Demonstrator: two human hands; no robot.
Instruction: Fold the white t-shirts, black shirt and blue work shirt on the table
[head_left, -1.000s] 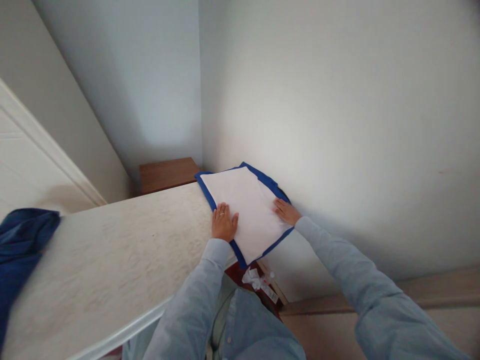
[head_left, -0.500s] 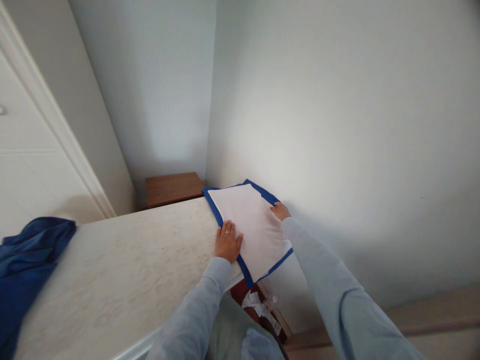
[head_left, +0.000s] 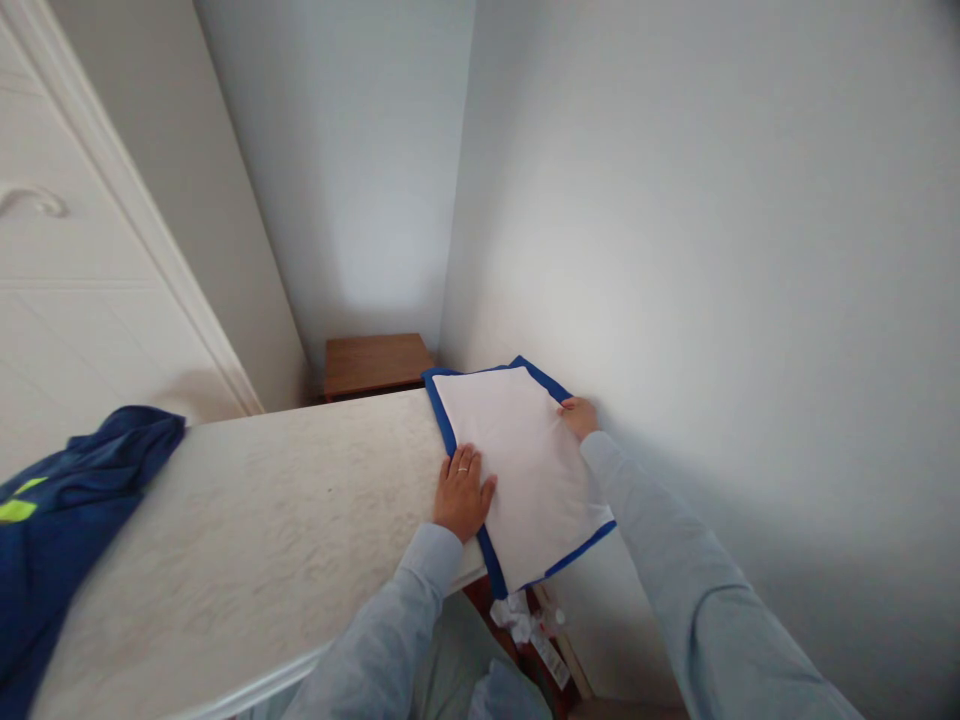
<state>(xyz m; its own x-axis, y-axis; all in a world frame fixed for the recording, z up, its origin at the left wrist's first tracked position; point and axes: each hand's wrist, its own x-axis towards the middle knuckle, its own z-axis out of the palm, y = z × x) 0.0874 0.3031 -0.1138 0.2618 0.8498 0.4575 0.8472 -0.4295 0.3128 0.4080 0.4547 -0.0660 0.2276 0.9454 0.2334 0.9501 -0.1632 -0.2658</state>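
A white fabric panel (head_left: pixel 517 450) lies over a slightly larger blue cloth (head_left: pixel 491 560), whose border shows around it. Both rest at the right end of the pale tabletop, and their near corner hangs past its edge. My left hand (head_left: pixel 461 495) lies flat across the left border, fingers stretched out and a ring on one of them. At the right border, beside the wall, my right hand (head_left: pixel 580 417) pinches the cloth edge between thumb and fingers. Its fingertips are partly hidden.
A blue garment with yellow patches (head_left: pixel 97 490) hangs over the table's left end. Beyond the pale tabletop (head_left: pixel 285 510) stands a low brown wooden cabinet (head_left: pixel 379 363). The wall (head_left: pixel 675 250) borders the right side. White crumpled paper (head_left: pixel 514 617) lies below the table edge.
The view has shifted left, so the scene sits further right and more of the blue garment shows. My right hand has closed further around the cloth edge. My left hand stays flat.
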